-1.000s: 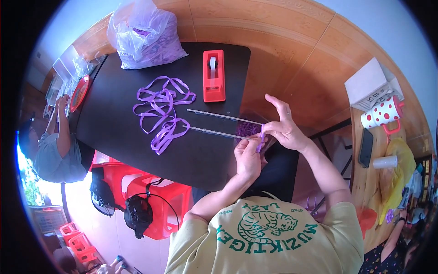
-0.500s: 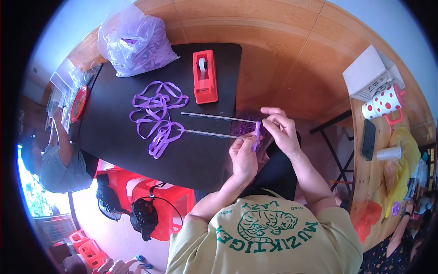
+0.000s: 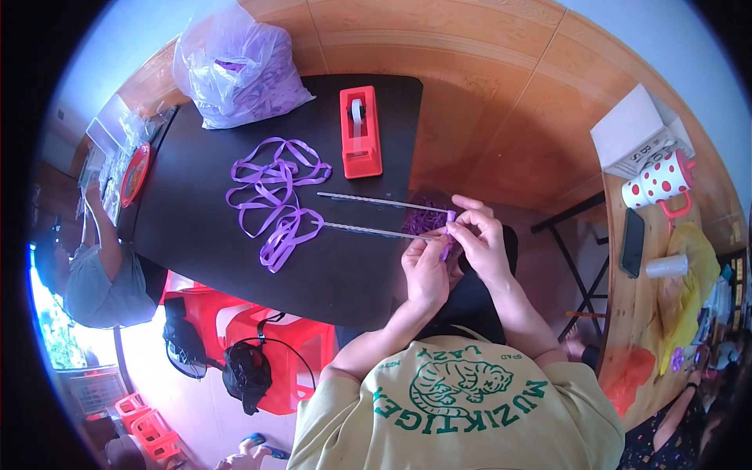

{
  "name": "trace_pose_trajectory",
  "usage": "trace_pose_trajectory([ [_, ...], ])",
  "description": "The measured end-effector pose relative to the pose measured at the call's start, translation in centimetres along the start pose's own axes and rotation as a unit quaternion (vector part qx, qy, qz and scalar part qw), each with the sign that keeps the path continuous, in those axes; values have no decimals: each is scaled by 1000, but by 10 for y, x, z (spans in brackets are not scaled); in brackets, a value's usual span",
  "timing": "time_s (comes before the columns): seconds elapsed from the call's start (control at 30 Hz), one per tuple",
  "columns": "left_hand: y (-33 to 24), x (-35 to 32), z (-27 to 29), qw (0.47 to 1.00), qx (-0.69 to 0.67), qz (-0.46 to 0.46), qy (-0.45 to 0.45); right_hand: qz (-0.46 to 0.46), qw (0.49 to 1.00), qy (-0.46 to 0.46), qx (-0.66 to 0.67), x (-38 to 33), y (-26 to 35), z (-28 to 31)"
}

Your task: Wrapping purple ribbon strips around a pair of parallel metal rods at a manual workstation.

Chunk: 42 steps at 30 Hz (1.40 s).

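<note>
Two thin twisted metal rods [image 3: 376, 202] reach from above the black table [image 3: 337, 290] past its right edge. At their right ends a purple ribbon [image 3: 451, 216] passes by the rods. My left hand [image 3: 425, 274] is closed, thumb and fingertips pinching the ribbon beside the nearer rod's end. With thumb and index finger my right hand [image 3: 479, 244] pinches the same ribbon just right of there, its other fingers partly raised. The fingertips of both hands nearly touch. A tangled heap of loose purple ribbon [image 3: 270, 188] lies on the table to the left.
A red tape dispenser [image 3: 361, 133] and a plastic bag of purple material [image 3: 251, 78] stand farther back. Purple shreds [image 3: 427, 215] show beyond my hands. The wooden table [image 3: 627, 313] at right bears a dotted mug [image 3: 658, 178] and a phone [image 3: 631, 243]. Another person [image 3: 110, 274] is at far left.
My right hand has come down and in toward the left hand, and its fingers have closed on the ribbon. Less of the ribbon shows between my hands now.
</note>
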<state>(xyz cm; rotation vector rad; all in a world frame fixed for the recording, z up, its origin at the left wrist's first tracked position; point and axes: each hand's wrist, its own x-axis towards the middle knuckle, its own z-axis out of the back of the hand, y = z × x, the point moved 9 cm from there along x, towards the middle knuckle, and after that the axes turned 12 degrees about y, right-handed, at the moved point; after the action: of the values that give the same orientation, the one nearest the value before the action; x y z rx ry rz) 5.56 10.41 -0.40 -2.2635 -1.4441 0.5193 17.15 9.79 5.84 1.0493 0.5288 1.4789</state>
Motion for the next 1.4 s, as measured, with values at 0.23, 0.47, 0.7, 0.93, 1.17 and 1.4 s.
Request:
trace_pose_trajectory([
  [0.23, -7, 0, 2, 998, 56, -28, -31, -117, 755, 154, 627, -8, -64, -59],
  [0.47, 1, -4, 1, 998, 36, 21, -37, -165, 770, 94, 609, -19, -126, -58],
  [0.7, 2, 1, 16, 996, 71, -21, -41, -113, 799, 161, 569, 1, -55, -55],
  [0.93, 3, -3, 8, 998, 60, 8, -30, -152, 724, 124, 662, -3, -60, -50],
  [1.17, -1, -4, 9, 997, 75, -5, 0, -150, 885, 39, 440, 7, -34, -32],
  [1.4, 34, -37, 9, 934, 255, 229, 104, -120, 875, 2, 469, 1, -43, -25],
])
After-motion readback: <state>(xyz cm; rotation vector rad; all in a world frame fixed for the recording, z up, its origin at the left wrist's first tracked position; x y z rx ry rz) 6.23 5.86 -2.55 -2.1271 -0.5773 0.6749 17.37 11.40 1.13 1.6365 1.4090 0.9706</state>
